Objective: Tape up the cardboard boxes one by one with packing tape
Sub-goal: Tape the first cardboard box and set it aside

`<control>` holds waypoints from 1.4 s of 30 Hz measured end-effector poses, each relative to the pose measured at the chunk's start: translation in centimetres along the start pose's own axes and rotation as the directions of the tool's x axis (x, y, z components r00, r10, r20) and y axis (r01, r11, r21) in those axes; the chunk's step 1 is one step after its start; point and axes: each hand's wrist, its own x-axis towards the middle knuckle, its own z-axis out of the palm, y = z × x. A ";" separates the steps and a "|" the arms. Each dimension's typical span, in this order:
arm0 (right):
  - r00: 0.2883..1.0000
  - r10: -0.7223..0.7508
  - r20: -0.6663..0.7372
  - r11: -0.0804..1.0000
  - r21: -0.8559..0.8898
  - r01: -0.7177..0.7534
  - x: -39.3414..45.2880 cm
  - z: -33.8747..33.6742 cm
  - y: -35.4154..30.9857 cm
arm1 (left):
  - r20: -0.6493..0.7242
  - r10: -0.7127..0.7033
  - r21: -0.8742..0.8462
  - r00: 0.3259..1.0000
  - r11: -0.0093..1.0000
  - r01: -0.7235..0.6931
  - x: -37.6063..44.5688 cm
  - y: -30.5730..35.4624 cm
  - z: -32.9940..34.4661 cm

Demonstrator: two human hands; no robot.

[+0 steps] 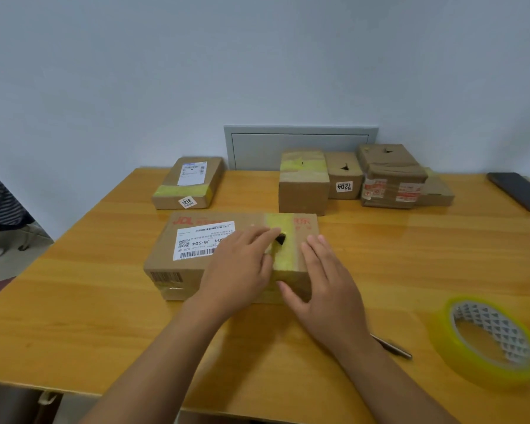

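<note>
Both of our hands rest on the nearest cardboard box (196, 255), a flat carton lying near the middle of the wooden table (74, 286) with a white shipping label (201, 243) on its top. Our left hand (242, 270) lies palm down on the lid, fingers straight and close together, their tips pressing the band of yellow tape (283, 249) that crosses the lid and folds down the near face. Just beyond those fingertips a small dark triangular hole shows in the tape. Our right hand (322, 280) lies flat on the right end of the same box, fingers straight and slightly spread, the thumb reaching down the front face; it curls round nothing.

We see the roll of yellowish packing tape (487, 338) lying flat on the table to the right, well apart from the box. Between it and our right forearm a slim metal tool (392, 347) lies on the wood; we cannot tell what it is.

Further back, a flat box marked 1218 (187, 185) sits to the left, banded in yellow tape. A row of boxes stands against the wall: a yellow-taped box (303, 185), a small box marked 7204 (344, 175) touching it, and a box with red-printed tape (390, 179). A dark phone (520, 191) lies at the far right edge.
</note>
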 end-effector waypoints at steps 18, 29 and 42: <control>0.999 -0.016 -0.047 1.000 0.026 0.017 -0.1 0.4 0.4 | 0.025 -0.017 0.054 1.000 0.998 0.016 -0.4 0.6 0.0; 0.999 -0.014 -0.052 0.999 0.046 0.017 -0.2 0.4 0.5 | 0.079 0.043 0.147 0.996 0.988 -0.055 -0.6 0.4 0.2; 0.999 -0.011 -0.053 0.999 0.053 0.013 -0.1 0.4 0.3 | 0.203 0.017 0.179 0.979 0.982 -0.054 -0.1 0.7 -0.2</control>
